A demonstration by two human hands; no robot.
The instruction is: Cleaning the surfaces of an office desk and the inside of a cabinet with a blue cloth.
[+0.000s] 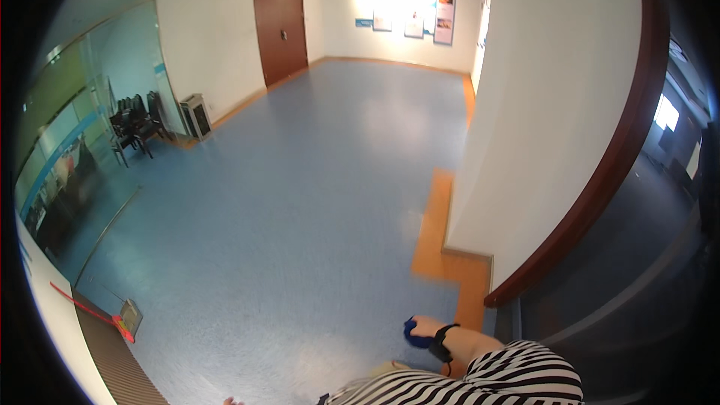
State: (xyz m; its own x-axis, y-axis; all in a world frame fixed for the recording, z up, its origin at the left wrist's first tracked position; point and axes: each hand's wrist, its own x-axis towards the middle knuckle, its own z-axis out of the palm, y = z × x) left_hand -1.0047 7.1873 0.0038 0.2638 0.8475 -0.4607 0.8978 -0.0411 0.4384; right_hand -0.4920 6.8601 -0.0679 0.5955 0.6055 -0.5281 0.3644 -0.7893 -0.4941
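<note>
At the lower right, my right hand (428,326) is closed around a dark blue item (415,338), possibly a folded cloth; its exact kind is not clear. A black strap with a small dark device (441,349) circles the right wrist. Only the fingertips of my left hand (232,401) show at the bottom edge, so what that hand does is hidden. The blue floor (270,225) spreads out below and ahead of me. My black-and-white striped sleeve (526,368) covers the upper right arm.
A white wall corner (472,214) and brown door frame (596,208) stand close on the right. On the left are a red-handled broom (84,308), a dustpan (130,318), a bin (196,117) and chairs (138,121) behind glass. A brown door (281,34) is farther off.
</note>
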